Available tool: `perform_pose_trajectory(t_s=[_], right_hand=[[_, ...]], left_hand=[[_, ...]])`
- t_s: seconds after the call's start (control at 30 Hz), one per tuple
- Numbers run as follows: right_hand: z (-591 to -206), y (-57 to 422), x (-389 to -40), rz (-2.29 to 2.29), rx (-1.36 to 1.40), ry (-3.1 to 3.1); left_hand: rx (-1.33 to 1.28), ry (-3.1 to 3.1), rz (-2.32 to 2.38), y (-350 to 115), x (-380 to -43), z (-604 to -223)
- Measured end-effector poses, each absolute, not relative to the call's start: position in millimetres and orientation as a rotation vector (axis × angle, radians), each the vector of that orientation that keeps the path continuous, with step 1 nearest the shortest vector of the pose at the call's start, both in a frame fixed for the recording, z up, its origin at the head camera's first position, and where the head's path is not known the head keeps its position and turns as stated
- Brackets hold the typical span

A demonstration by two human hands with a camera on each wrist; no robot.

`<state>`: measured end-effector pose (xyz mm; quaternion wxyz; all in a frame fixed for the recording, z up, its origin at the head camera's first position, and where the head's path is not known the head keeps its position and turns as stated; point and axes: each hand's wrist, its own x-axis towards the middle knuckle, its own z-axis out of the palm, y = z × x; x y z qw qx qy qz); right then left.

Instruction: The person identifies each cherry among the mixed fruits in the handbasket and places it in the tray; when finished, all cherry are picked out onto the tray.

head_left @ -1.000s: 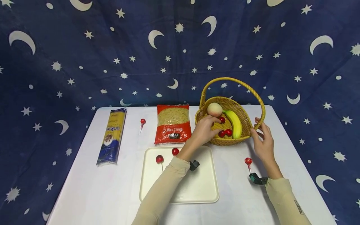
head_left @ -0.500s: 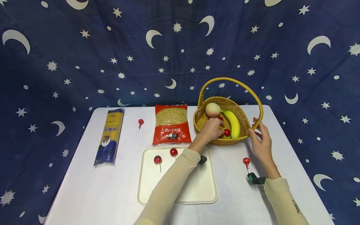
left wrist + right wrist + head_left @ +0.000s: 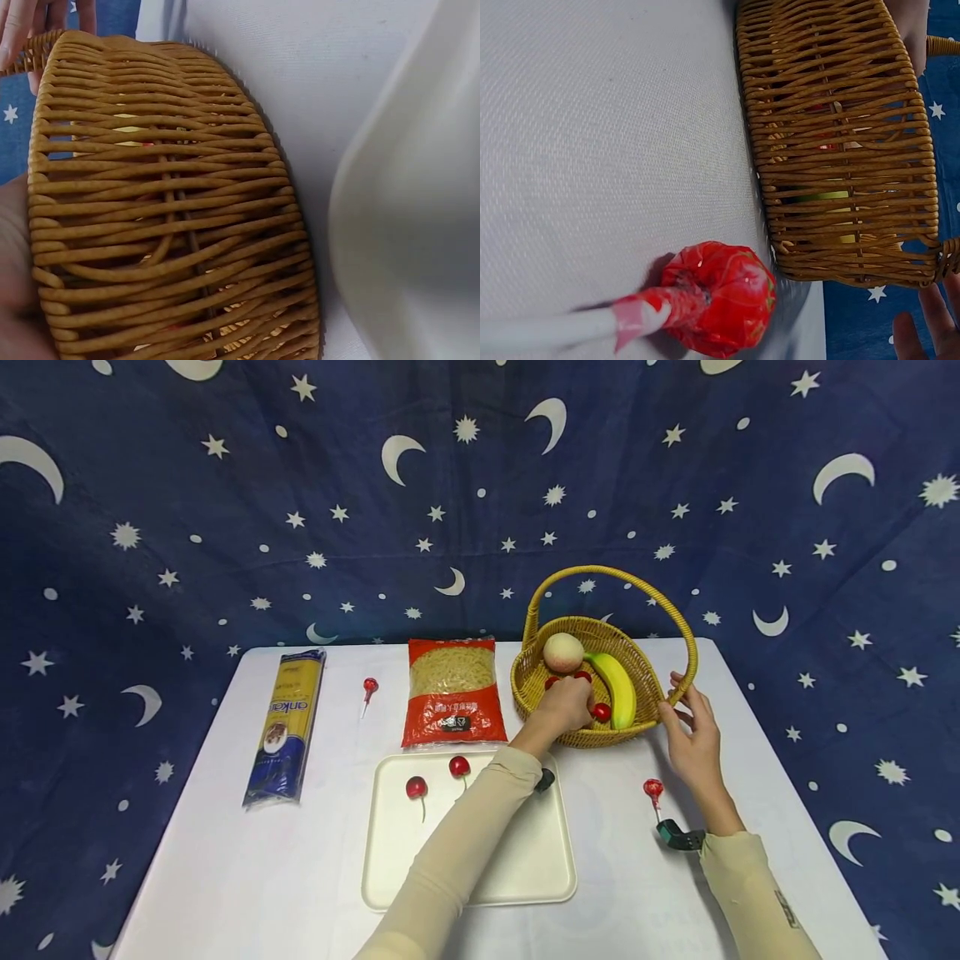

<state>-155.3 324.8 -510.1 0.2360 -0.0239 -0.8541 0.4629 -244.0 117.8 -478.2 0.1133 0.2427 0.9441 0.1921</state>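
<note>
In the head view my left hand (image 3: 567,703) reaches down into the yellow wicker basket (image 3: 645,652), fingers bent downward among the cherries. Its fingertips are hidden, so I cannot tell whether they pinch one. One cherry (image 3: 602,712) shows right of the hand; two more peek out beyond its knuckles. A peach (image 3: 563,652) and a banana (image 3: 617,689) lie in the basket too. My right hand (image 3: 693,735) grips the base of the basket's handle at the right rim, thumb in front and fingers behind. In both wrist views the basket's woven side (image 3: 172,210) fills much of the picture.
A cream tray (image 3: 525,860) with two cherries lies under my left forearm. Behind it is a red pasta bag (image 3: 455,693). A spaghetti pack (image 3: 285,727) and a lollipop (image 3: 369,689) lie left. Another lollipop (image 3: 720,300) lies near my right wrist.
My left hand has dipped deeper among the cherries, its spread fingers bending downward. A cherry now shows to the left of its knuckles. My right hand stays at the handle; the view shifts slightly.
</note>
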Motion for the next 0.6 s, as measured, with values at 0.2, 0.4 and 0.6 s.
perform_pose_trajectory(t_s=[0.2,0.4,0.6], right_hand=[[-509.3,322.9,-154.7,1.289,-0.064,-2.328],[-508.7,322.4,-154.2,1.274,-0.078,-2.344],[-507.3,322.4,-152.7,1.274,-0.086,-2.342]], left_hand=[[0.708,2.754,0.612,113.9,-242.9,-476.4],[0.755,2.83,0.652,107.3,-240.8,-471.9],[0.802,2.912,0.676,97.9,-235.7,-458.4]])
